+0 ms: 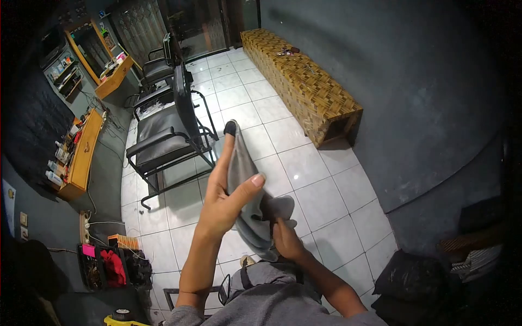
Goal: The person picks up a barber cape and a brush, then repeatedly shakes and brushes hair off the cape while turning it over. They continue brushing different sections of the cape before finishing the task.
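Observation:
My left hand point(223, 195) is raised in front of me, fingers pointing up and thumb pressed across a grey cloth item point(244, 185) with a black tip at its top. The cloth hangs down from the fingers to my right hand point(285, 239), which grips its lower end just above my lap. Both hands hold the same piece of cloth. I wear a grey top.
Two black armchairs point(166, 127) stand on the white tiled floor point(326, 190) ahead. A woven bench point(304, 84) runs along the grey wall on the right. Wooden shelves point(81, 152) with bottles line the left wall. A black crate point(114, 266) with red cloth sits at lower left, dark bags point(418, 285) at lower right.

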Motion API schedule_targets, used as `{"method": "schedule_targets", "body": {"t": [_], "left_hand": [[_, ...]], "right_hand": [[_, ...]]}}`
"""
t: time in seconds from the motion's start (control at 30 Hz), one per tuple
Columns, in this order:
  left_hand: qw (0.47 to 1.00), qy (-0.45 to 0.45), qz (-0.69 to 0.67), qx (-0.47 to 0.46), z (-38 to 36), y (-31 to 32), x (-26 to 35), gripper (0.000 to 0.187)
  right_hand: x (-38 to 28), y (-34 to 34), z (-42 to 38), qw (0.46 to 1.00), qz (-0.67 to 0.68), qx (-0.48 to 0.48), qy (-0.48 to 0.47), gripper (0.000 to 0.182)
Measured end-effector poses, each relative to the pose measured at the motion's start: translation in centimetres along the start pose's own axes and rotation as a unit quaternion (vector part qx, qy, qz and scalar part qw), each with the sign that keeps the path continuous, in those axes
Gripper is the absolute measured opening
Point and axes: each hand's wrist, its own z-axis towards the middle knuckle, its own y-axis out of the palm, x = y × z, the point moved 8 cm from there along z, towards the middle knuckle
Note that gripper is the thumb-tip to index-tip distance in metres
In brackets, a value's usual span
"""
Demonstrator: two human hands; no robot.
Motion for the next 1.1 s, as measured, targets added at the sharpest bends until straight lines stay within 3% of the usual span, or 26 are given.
{"method": "schedule_targets", "body": {"t": [0.03,0.1,0.2,0.27,0.33,0.4,0.47,0.53,0.57,0.6,0.63,0.67,0.73,0.77,0.8,0.83,0.87,0.93,1.0,1.07,1.1], "left_hand": [[1.000,-0.002,-0.005,0.021,0.1,-0.7,0.2,0.076],[0.998,-0.025,-0.047,0.042,0.2,-1.8,0.6,0.072],[0.996,0.027,0.053,0.062,0.4,-3.3,0.5,0.069],[0.996,-0.008,-0.024,0.084,0.2,-3.4,0.3,0.066],[0.998,-0.005,-0.038,0.051,0.7,-3.7,0.3,0.063],[0.999,-0.010,-0.015,0.044,0.7,-3.8,0.5,0.060],[0.998,0.014,0.057,-0.023,0.6,-3.0,0.4,0.053],[0.981,0.061,0.184,-0.028,0.6,-2.0,1.1,0.036],[0.961,0.109,0.249,-0.039,0.4,-1.1,1.9,0.034],[0.935,0.158,0.314,-0.048,0.3,-0.2,2.7,0.033],[0.934,0.159,0.316,-0.048,0.2,-0.2,2.5,0.033],[0.952,0.139,0.268,-0.044,0.0,-0.5,1.8,0.033],[0.967,0.120,0.220,-0.038,-0.4,-0.7,1.5,0.034],[0.984,0.104,0.136,-0.038,-0.5,-0.9,1.6,0.036],[0.994,0.088,0.052,-0.040,-0.5,-1.0,1.7,0.039],[0.995,0.094,-0.025,-0.018,-0.5,-2.0,2.2,0.044],[0.986,0.146,-0.085,-0.003,-0.1,-2.7,3.7,0.046],[0.969,0.179,-0.163,0.047,-0.2,-4.1,6.4,0.048],[0.960,0.200,-0.184,0.069,-0.7,-5.2,7.6,0.049],[0.950,0.220,-0.204,0.091,-1.2,-6.8,8.6,0.049],[0.945,0.214,-0.226,0.104,-1.7,-7.9,8.8,0.050]], "right_hand": [[4.2,2.5,-0.4,0.992,-0.094,-0.051,0.065,0.035],[13.9,6.8,-3.8,0.928,-0.296,-0.228,0.004,0.045],[23.7,6.5,-8.6,0.897,-0.298,-0.281,0.169,0.042],[26.4,5.7,-9.9,0.877,-0.328,-0.280,0.213,0.040],[25.9,2.1,-8.5,0.870,-0.270,-0.243,0.333,0.036],[22.9,0.1,-5.1,0.896,-0.312,-0.212,0.235,0.034],[14.6,-5.0,-2.1,0.979,-0.113,0.037,0.168,0.031],[7.6,-6.3,0.7,0.993,-0.028,0.115,-0.009,0.029],[4.6,-6.5,1.1,0.993,-0.026,0.115,-0.009,0.029],[2.4,-6.4,1.5,0.980,0.174,0.094,0.031,0.028],[1.3,-5.3,1.8,0.925,0.367,0.069,0.070,0.028],[0.5,-4.3,2.3,0.931,0.360,0.052,0.036,0.026],[0.9,-1.5,2.8,0.979,0.196,0.033,-0.042,0.026],[3.2,0.5,2.3,0.994,0.106,0.032,-0.027,0.031],[4.8,1.7,2.3,0.993,0.107,0.029,-0.032,0.031],[8.0,3.8,1.9,0.997,0.008,-0.051,0.061,0.032],[12.2,5.6,1.0,0.976,-0.093,-0.129,0.152,0.033],[24.6,9.5,-3.3,0.939,-0.236,-0.222,0.112,0.029],[33.6,8.3,-8.7,0.876,-0.307,-0.255,0.270,0.032],[35.1,4.7,-12.4,0.805,-0.319,-0.282,0.413,0.038],[35.6,3.5,-13.5,0.798,-0.317,-0.295,0.419,0.039]]}}
